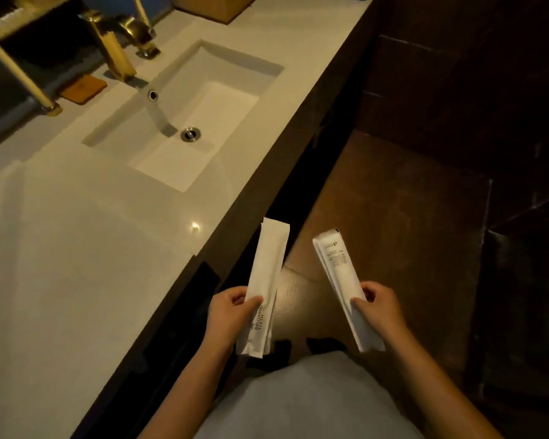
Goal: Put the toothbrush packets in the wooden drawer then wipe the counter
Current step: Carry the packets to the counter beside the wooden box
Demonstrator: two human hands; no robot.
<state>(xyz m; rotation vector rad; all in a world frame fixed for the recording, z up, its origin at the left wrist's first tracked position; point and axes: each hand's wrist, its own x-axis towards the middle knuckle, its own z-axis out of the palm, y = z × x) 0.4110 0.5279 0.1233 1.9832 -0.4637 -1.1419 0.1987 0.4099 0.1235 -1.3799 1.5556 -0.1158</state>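
We're looking down over a pale, glossy stone counter [86, 264] with a dark front edge, and sunk into it is a white rectangular basin [184, 122], nothing in it but a round metal drain [190, 134] and an overflow hole [153, 95] on the far wall. Behind the basin stands a brass-coloured tap [118, 45], a flat tan pad [83, 89] lies beside it, and a brown cardboard-coloured box [210, 6] sits at the far end of the counter. Off the counter's edge, over the dark brown floor [393, 201], we've got both hands out in front of a light grey shirt [305, 397]. Our left hand [227, 318] pinches the lower part of long white paper toothbrush packets [263, 280], thumb across the front, fingers behind, and we can read "BRUSHING TEETH" printed lengthwise; there looks to be more than one in the grip. Our right hand [382, 307] pinches a second bunch of white packets with small dark print [338, 267], the ends fanned slightly, leaning to the left at the top. The two bunches are apart, both held in the air just beside the counter front, nothing between them. Below the counter edge it is too dark to make out any drawer
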